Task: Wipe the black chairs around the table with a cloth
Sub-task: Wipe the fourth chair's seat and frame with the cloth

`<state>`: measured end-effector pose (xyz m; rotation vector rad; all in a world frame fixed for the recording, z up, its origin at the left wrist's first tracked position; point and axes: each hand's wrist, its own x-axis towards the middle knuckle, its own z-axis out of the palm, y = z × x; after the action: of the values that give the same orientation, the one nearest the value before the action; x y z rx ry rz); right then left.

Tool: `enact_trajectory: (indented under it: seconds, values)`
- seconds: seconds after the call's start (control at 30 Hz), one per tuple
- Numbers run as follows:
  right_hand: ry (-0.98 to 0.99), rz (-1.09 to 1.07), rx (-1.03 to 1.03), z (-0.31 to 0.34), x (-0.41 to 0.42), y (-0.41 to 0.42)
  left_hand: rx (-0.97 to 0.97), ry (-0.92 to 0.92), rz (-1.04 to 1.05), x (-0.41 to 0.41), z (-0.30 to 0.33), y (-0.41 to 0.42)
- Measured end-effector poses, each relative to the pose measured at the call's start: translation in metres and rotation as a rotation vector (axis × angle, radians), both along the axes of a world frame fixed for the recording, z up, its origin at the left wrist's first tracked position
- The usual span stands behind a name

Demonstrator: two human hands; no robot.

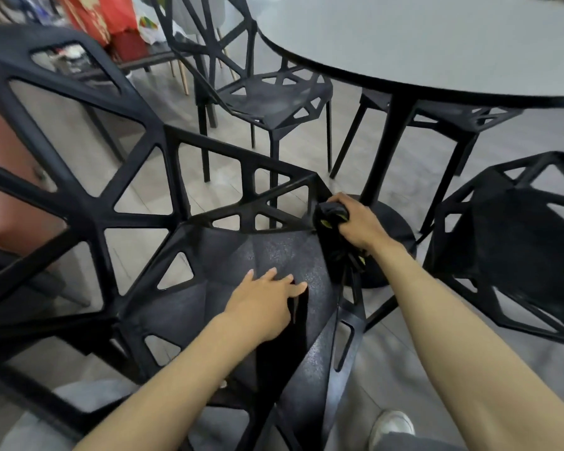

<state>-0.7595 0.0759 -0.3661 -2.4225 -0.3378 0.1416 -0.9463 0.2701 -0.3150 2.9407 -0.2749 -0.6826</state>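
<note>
Our right grip (358, 222) clutched the dark cloth (334, 222) against the chair (274, 252) edge. Our left grip (267, 297) lay wide, fingers flat on the seat.

the right hand (355, 222) covers most of the cloth (332, 219); the worktop (437, 43) hides one chair (453, 118) partly; the red clutter (111, 21) is blurred.

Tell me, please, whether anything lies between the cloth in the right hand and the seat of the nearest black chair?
Nothing visible does. The right hand grips the dark cloth at the seat's far right corner, already against the chair. The left hand rests flat on the seat nearer the person, so it covers part of the surface to be wiped.
</note>
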Motion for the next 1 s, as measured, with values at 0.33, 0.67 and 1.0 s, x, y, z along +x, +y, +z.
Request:
enact_trajectory:
  seconds: [0.33,0.67,1.0]
  values:
    - [-0.028,-0.169,-0.076,-0.005,-0.072,-0.022,-0.07,-0.663,0.241,-0.157,0.024,0.117]
    - [0.012,-0.216,-0.129,-0.003,-0.115,-0.038,-0.205,-1.0,0.552,-0.202,0.022,0.122]
    - [0.025,-0.268,-0.196,0.0,-0.095,-0.037,-0.199,-0.983,0.541,-0.138,0.019,0.154]
